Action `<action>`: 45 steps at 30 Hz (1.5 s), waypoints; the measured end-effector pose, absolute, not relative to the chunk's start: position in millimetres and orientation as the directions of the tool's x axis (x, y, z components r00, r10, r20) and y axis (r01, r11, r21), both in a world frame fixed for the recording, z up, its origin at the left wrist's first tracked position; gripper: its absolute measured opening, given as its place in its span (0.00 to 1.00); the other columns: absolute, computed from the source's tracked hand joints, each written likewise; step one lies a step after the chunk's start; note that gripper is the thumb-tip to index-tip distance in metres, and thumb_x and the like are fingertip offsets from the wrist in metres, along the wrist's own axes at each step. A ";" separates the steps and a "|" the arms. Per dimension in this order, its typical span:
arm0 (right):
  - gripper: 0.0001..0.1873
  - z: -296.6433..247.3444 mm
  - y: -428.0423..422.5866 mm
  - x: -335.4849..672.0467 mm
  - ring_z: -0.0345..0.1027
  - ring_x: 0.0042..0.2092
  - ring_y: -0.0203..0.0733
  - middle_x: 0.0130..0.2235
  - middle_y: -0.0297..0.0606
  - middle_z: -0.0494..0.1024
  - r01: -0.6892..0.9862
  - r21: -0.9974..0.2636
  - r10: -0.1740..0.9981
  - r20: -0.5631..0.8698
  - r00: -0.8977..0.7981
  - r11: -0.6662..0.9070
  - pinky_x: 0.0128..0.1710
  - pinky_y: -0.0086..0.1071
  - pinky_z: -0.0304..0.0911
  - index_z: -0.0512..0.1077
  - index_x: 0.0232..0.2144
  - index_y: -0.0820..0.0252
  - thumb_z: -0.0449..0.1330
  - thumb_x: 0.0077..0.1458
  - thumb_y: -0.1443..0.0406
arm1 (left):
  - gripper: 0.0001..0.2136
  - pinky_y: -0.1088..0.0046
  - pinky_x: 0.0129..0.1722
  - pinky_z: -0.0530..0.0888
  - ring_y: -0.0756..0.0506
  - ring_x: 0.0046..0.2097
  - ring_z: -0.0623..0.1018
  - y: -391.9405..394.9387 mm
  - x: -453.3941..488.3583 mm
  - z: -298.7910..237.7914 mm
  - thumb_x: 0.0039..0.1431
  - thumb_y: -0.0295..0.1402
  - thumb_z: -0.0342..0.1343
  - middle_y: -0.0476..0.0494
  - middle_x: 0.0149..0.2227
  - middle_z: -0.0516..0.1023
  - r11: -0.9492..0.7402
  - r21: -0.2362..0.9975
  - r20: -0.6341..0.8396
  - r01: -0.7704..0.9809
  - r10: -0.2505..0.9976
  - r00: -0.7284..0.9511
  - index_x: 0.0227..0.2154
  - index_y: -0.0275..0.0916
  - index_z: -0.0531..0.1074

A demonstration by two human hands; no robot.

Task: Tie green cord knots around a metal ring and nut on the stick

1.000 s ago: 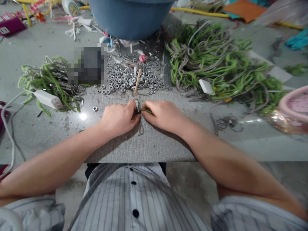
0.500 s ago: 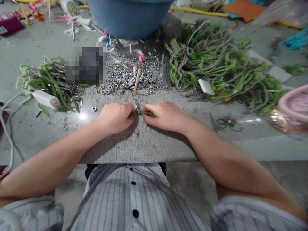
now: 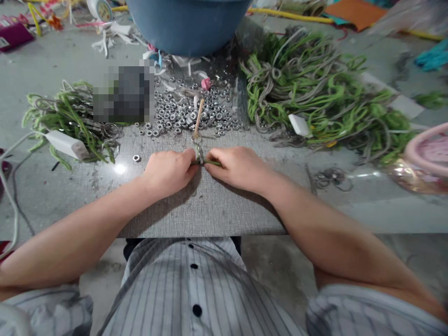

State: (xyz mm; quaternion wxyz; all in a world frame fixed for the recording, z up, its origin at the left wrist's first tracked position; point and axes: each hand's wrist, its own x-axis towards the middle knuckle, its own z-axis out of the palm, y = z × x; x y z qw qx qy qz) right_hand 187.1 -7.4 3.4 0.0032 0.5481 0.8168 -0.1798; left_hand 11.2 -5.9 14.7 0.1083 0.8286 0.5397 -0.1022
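Between my hands lies a short knotted green and grey cord [image 3: 199, 152], joined at its far end to a small metal ring near a thin wooden stick [image 3: 199, 117]. My left hand [image 3: 171, 170] is closed on the cord from the left, fingertips pinched near the knot. From the right, my right hand [image 3: 233, 167] pinches a green strand between thumb and fingers. Both hands rest low over the grey textured board [image 3: 168, 214], with their fingertips almost touching. Beyond the stick spreads a heap of small metal nuts [image 3: 171, 116]; one loose nut [image 3: 136, 158] sits left of my left hand.
A blue tub [image 3: 189, 28] stands at the back. Bundles of green and grey cord lie at right [image 3: 315, 93] and left [image 3: 66, 116], the left one beside a white plug [image 3: 68, 144] with a cable. A pink-rimmed object [image 3: 429, 149] sits at far right.
My hands have come closer together at the knot, the right moving slightly left. The small loop of cord that hung below the hands no longer shows.
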 end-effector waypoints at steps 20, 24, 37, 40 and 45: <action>0.15 7.8 -9.4 186.3 0.64 0.30 0.40 0.30 0.37 0.76 0.900 -0.285 0.889 -0.227 -0.398 0.330 0.28 0.31 0.44 0.73 0.37 0.58 0.50 0.64 0.57 | 0.18 0.68 0.30 0.69 0.39 0.33 0.79 -5.7 7.3 16.1 0.66 0.42 0.42 0.39 0.28 0.78 -0.525 0.054 -0.240 0.850 0.819 0.521 0.41 0.38 0.75; 0.15 4.1 -8.8 187.1 0.70 0.35 0.44 0.36 0.41 0.80 0.901 -0.288 0.903 -0.191 -0.385 0.324 0.29 0.32 0.48 0.73 0.44 0.59 0.48 0.64 0.60 | 0.19 0.65 0.32 0.71 0.37 0.35 0.80 -4.7 8.3 16.7 0.69 0.38 0.37 0.37 0.32 0.80 -0.487 0.011 -0.267 0.873 0.840 0.472 0.48 0.37 0.71; 0.19 3.8 -7.5 191.9 0.74 0.43 0.47 0.45 0.41 0.81 0.876 -0.331 0.883 -0.197 -0.426 0.349 0.34 0.34 0.56 0.71 0.52 0.56 0.48 0.63 0.66 | 0.19 0.65 0.36 0.71 0.38 0.39 0.81 -2.4 6.2 20.5 0.64 0.31 0.41 0.41 0.35 0.81 -0.474 0.031 -0.321 0.880 0.829 0.458 0.54 0.46 0.70; 0.19 2.3 -7.2 191.9 0.74 0.43 0.46 0.45 0.40 0.81 0.870 -0.350 0.884 -0.188 -0.429 0.347 0.34 0.33 0.56 0.72 0.52 0.55 0.48 0.63 0.66 | 0.19 0.66 0.36 0.71 0.39 0.39 0.81 -2.0 6.4 21.2 0.64 0.31 0.41 0.42 0.34 0.81 -0.465 0.028 -0.317 0.885 0.835 0.449 0.54 0.47 0.71; 0.15 3.0 -7.6 189.5 0.74 0.39 0.46 0.40 0.39 0.82 0.884 -0.351 0.905 -0.181 -0.386 0.307 0.32 0.33 0.54 0.73 0.48 0.56 0.51 0.61 0.63 | 0.18 0.66 0.35 0.72 0.38 0.38 0.81 -3.6 5.1 17.8 0.64 0.37 0.43 0.41 0.34 0.81 -0.448 0.060 -0.256 0.892 0.857 0.448 0.51 0.42 0.71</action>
